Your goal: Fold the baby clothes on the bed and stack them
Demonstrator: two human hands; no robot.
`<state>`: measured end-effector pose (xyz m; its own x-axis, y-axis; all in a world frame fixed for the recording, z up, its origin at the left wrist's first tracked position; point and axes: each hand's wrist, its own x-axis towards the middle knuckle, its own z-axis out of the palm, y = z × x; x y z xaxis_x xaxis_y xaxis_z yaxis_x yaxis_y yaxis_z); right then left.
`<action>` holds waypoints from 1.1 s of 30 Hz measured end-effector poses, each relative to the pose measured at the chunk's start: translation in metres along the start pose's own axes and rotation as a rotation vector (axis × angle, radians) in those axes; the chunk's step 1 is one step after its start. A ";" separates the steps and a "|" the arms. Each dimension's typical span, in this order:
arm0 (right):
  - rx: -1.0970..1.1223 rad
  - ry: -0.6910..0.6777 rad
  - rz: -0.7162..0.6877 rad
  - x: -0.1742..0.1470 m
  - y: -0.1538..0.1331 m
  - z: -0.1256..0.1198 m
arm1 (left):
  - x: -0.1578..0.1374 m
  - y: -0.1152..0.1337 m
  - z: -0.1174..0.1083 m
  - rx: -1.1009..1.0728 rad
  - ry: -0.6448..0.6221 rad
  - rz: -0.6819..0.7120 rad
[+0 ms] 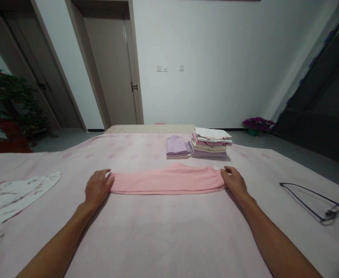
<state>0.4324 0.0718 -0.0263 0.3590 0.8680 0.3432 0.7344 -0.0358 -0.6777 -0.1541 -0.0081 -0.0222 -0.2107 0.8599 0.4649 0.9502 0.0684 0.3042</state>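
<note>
Level hands, a flat pink strip

The left hand point(97, 189) and right hand point(235, 184) each grasp an end of the folded pink cloth point(166, 181), though with the fingertips partly hidden, how firm the pinch is stays unclear. The cloth lies crosswise on the pale pink cover point(169, 235), a white label point(216, 167) at its right end. An even, light pull from both sides should keep the layers aligned; the bunching by the right hand deserves smoothing. Beyond sit a folded lilac pile point(176, 147) and a taller stack point(211, 143); a printed white garment point(21, 197) lies left, a black hanger point(304, 204) right.
</note>
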 end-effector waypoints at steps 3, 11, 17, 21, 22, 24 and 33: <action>-0.169 0.019 -0.281 -0.010 -0.016 -0.007 | -0.017 0.024 -0.005 -0.081 0.036 0.259; -0.077 -0.360 -0.864 -0.070 -0.085 0.005 | -0.033 0.074 0.007 -0.306 -0.218 0.521; -0.173 -0.399 -0.993 -0.084 -0.084 0.017 | -0.036 0.070 0.010 -0.260 -0.234 0.555; -0.209 -0.350 -1.027 -0.083 -0.080 0.022 | -0.037 0.070 0.008 -0.213 -0.217 0.591; -0.203 -0.338 -1.027 -0.083 -0.080 0.022 | -0.038 0.071 0.008 -0.196 -0.211 0.595; -0.183 -0.320 -1.021 -0.084 -0.081 0.023 | -0.039 0.072 0.008 -0.163 -0.195 0.595; -0.087 -0.318 -1.022 -0.085 -0.086 0.008 | -0.042 0.077 0.000 -0.134 -0.126 0.647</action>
<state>0.3340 0.0048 -0.0029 -0.6060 0.5951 0.5279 0.6449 0.7560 -0.1120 -0.0716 -0.0391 -0.0183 0.4277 0.7596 0.4899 0.8376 -0.5368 0.1010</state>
